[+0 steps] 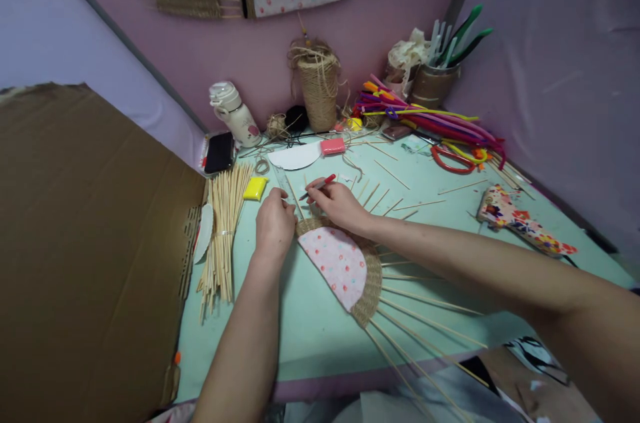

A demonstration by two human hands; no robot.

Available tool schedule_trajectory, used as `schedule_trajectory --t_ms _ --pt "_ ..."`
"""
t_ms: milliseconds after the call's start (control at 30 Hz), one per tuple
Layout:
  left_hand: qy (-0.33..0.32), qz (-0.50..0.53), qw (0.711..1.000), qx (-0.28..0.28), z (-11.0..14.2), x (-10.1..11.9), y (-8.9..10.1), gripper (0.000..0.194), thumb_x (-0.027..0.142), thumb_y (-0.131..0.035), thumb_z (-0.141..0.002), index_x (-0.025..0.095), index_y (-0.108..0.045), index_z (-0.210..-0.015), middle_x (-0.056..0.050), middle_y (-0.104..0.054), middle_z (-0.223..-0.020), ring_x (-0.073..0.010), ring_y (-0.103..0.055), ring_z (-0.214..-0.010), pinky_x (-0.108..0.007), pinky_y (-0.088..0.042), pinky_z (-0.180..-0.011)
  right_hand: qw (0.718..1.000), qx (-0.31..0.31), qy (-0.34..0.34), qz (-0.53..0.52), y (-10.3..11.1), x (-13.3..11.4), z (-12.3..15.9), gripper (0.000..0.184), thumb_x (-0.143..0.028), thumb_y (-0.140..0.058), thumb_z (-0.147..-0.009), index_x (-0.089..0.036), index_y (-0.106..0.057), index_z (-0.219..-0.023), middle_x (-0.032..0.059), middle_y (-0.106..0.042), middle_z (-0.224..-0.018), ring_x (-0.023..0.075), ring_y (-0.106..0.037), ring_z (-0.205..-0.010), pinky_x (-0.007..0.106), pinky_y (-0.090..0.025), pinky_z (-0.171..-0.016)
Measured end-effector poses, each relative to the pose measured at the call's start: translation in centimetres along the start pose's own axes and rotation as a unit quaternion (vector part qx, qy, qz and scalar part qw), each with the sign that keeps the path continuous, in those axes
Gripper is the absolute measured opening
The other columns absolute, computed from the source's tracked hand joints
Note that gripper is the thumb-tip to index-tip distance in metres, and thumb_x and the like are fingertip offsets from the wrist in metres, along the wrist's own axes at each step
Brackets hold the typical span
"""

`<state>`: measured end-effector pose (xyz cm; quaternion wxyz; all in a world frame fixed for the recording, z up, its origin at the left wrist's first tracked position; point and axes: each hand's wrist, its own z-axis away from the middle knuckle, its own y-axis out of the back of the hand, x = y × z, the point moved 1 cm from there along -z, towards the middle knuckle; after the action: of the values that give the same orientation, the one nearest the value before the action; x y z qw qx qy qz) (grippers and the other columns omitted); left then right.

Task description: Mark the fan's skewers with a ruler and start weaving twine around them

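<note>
My right hand (337,204) is closed round a red-capped pen (327,180), its tip pointing left above the wooden sticks. Close by on the left, my left hand (276,220) has curled fingers and grips what looks like a clear ruler (283,179), partly covered by the hand. Below both hands lies a half-round piece (337,260) of pink dotted fabric, with a woven twine band (373,283) along its curved edge. Thin wooden sticks (415,310) fan outward from the band. My right wrist and forearm pass over some of them.
A bundle of sticks (227,230) and a yellow packet (255,188) lie left, near a cardboard sheet (95,256). Behind are a bottle (235,113), a twine spool (319,90), a white half-disc (295,156) and pipe cleaners (425,113). Scissors (453,160) and a flowered glue gun (523,220) lie right.
</note>
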<state>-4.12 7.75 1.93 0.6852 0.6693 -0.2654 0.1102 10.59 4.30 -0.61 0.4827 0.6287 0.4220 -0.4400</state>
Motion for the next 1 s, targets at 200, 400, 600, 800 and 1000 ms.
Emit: schedule_trajectory --t_ms 200,400,600,800,1000 --pt "-0.003 0.003 1.000 -0.002 0.03 -0.06 -0.06 0.021 0.015 -0.053 -0.081 0.020 -0.053 -0.101 -0.004 -0.065 -0.083 -0.0179 -0.065 -0.074 -0.029 -0.045 -0.068 1.000 -0.002 -0.011 -0.007 -0.29 0.37 -0.34 0.024 -0.029 -0.048 -0.092 -0.015 -0.066 -0.088 0.0051 -0.072 -0.080 0.0140 -0.066 -0.077 0.023 -0.047 -0.071" --pt "0.006 -0.001 1.000 -0.006 0.10 0.24 0.14 0.021 0.014 -0.053 -0.080 0.020 -0.053 -0.101 -0.004 -0.065 -0.083 -0.0179 -0.065 -0.074 -0.030 -0.046 -0.069 1.000 0.005 -0.010 -0.018 -0.44 0.42 -0.53 0.022 -0.028 -0.048 -0.092 -0.015 -0.066 -0.089 0.0043 -0.072 -0.079 0.0141 -0.067 -0.077 0.024 -0.047 -0.073" --pt "0.003 -0.003 1.000 -0.003 0.12 0.13 0.07 0.021 0.014 -0.053 -0.081 0.020 -0.053 -0.102 -0.005 -0.065 -0.084 -0.0183 -0.065 -0.076 -0.030 -0.045 -0.069 1.000 0.003 -0.011 -0.021 -0.50 0.39 -0.57 0.022 -0.028 -0.048 -0.092 -0.015 -0.065 -0.088 0.0045 -0.072 -0.078 0.0140 -0.066 -0.076 0.023 -0.047 -0.071" --pt "-0.001 0.003 1.000 -0.001 0.08 -0.08 -0.08 0.020 0.016 -0.054 -0.082 0.019 -0.053 -0.101 -0.004 -0.065 -0.083 -0.0184 -0.065 -0.075 -0.029 -0.045 -0.068 1.000 0.010 -0.018 -0.018 -0.49 0.28 -0.54 0.022 -0.028 -0.049 -0.092 -0.015 -0.066 -0.087 0.0047 -0.071 -0.078 0.0141 -0.066 -0.076 0.023 -0.047 -0.072" --pt "-0.001 -0.001 1.000 0.000 0.09 -0.03 -0.10 0.021 0.016 -0.054 -0.082 0.019 -0.054 -0.102 -0.005 -0.065 -0.084 -0.0189 -0.065 -0.078 -0.030 -0.045 -0.070 1.000 0.011 -0.011 -0.014 -0.49 0.34 -0.55 0.023 -0.028 -0.048 -0.092 -0.015 -0.066 -0.088 0.0046 -0.072 -0.079 0.0140 -0.066 -0.076 0.023 -0.047 -0.072"
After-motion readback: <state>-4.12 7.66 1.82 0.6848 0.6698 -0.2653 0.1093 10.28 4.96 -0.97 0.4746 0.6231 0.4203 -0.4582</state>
